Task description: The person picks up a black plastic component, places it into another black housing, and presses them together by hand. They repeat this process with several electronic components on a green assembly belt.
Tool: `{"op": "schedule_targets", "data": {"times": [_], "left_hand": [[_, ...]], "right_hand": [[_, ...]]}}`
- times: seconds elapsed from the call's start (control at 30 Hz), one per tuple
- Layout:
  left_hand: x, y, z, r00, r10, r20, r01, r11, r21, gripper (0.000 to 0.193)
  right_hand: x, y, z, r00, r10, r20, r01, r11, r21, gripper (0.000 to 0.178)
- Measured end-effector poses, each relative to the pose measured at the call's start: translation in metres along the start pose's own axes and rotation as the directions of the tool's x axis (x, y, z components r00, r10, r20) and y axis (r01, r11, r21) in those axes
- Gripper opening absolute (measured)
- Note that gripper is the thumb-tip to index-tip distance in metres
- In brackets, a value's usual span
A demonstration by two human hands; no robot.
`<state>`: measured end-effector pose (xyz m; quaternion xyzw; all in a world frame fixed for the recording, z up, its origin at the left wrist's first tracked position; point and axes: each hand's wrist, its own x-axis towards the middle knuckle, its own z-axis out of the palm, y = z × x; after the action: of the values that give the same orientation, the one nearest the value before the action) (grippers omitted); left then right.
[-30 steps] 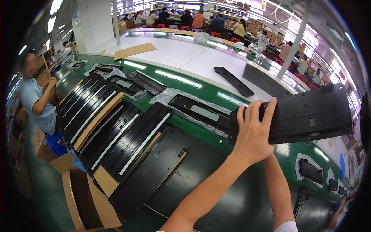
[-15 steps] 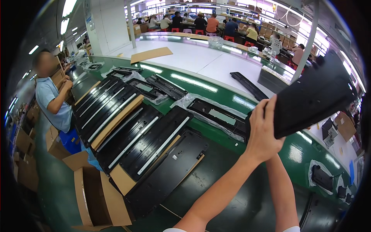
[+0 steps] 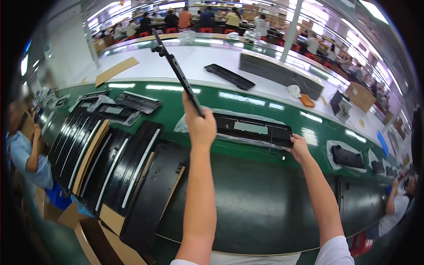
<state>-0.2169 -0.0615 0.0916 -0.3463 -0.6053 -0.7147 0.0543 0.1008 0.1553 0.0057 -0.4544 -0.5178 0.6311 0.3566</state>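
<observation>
My left hand (image 3: 201, 126) is closed round the lower end of a long black plastic panel (image 3: 180, 74). The panel is raised and tilted, seen nearly edge-on, with a small bracket-like part near its top. A shallow black plastic housing (image 3: 226, 125) with a pale rectangular plate (image 3: 250, 127) lies on clear plastic wrap (image 3: 181, 125) on the green bench. At its right end my right hand (image 3: 300, 148) pinches the housing's edge. A thin dark cable (image 3: 270, 148) hangs from the housing's near side.
Black panels with metal strips (image 3: 141, 170) stand in an overlapping row on the left, cardboard (image 3: 110, 217) between some. Another black cover (image 3: 229, 76) lies on the white surface beyond. A wrapped black part (image 3: 347, 157) sits right. A co-worker (image 3: 28, 150) stands left, another (image 3: 397, 203) right.
The view has turned to the right. The lifted panel has swung leftward from broadside to nearly edge-on in my left hand. My right hand now shows at the housing's right end.
</observation>
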Motion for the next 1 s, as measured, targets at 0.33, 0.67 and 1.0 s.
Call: {"op": "schedule_targets", "data": {"times": [0.33,0.67,1.0], "left_hand": [[-0.015,-0.037,0.014,0.994,0.045,0.099,-0.056,0.992,0.115,0.075],[-0.019,-0.083,0.021,1.000,0.022,0.016,-0.024,0.993,0.118,0.066],[-0.022,-0.067,0.027,0.993,0.091,0.080,-0.103,0.980,0.171,0.070]], "right_hand": [[-0.014,0.012,-0.061,0.999,0.034,-0.034,-0.033,0.999,0.027,0.038],[-0.022,0.009,-0.092,0.996,-0.021,-0.081,-0.003,0.959,-0.284,0.041],[-0.029,-0.031,-0.021,0.915,-0.219,0.338,0.346,-0.004,-0.938,0.035]]}}
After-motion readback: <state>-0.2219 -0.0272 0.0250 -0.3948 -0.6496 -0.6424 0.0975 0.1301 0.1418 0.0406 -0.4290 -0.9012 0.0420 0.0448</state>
